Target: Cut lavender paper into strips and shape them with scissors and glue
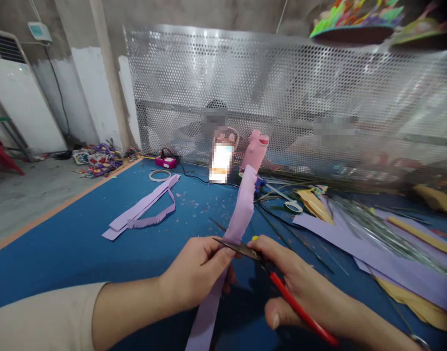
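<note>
My left hand (197, 273) pinches a long lilac paper strip (241, 209) between thumb and fingers. The strip's upper part stands up and leans away, and its lower end hangs toward the table's near edge. In my right hand (300, 273) is a pair of scissors (294, 304) with red handles and dark blades. The blades lie across the strip just above my left thumb, one in front and the other tip showing behind the paper. Part of the right hand's grip on the handles is hidden.
Folded lilac strips (139, 207) lie at left on the blue table (80, 253), near a tape roll (160, 175). A lit phone (221, 163) and a pink holder (255, 151) stand at the back. Lilac sheets (340, 243) and wrapped stems cover the right side. A perforated metal panel (281, 87) rises behind.
</note>
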`<state>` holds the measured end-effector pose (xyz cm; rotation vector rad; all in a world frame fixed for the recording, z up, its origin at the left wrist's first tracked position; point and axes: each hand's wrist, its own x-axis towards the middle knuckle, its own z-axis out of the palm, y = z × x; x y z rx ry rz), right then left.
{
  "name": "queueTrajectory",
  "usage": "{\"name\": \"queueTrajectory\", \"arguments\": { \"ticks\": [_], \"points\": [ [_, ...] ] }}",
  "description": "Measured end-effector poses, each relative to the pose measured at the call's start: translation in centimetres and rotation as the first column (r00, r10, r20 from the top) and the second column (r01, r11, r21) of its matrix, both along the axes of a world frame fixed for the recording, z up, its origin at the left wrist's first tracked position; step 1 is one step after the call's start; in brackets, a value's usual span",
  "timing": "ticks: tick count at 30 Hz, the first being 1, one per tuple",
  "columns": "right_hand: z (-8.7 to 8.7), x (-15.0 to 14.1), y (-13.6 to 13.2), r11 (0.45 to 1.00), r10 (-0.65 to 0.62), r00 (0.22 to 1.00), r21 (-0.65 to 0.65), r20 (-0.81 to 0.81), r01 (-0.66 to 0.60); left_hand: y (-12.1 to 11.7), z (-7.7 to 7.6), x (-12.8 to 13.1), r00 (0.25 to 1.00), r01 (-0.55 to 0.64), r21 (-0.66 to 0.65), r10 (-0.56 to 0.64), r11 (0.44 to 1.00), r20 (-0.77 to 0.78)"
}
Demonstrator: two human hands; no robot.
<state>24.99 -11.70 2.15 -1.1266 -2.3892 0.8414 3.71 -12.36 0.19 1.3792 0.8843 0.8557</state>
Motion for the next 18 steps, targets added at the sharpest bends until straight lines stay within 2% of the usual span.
{"name": "queueTrajectory", "arguments": {
  "ticks": [4, 10, 18],
  "points": [
    [0.01, 0.05, 0.0, 1.0, -0.002, 1.0, 0.001, -0.009, 0.002, -0.06, 0.1, -0.04, 1.0, 0.018, 0.037, -0.017, 0.999, -0.019],
    [0.29, -0.16, 0.0, 0.999, -0.011, 1.0, -0.047, 0.024, 0.012, 0.04, 0.06, 0.02, 0.999, 0.038, 0.024, -0.037, 0.999, -0.03],
    [-0.42, 0.19, 0.21, 1.0, -0.009, 1.0, 0.001, -0.012, 0.009, 0.04, 0.15, -0.09, 0.998, 0.05, 0.019, -0.049, 0.999, -0.038]
  ]
}}
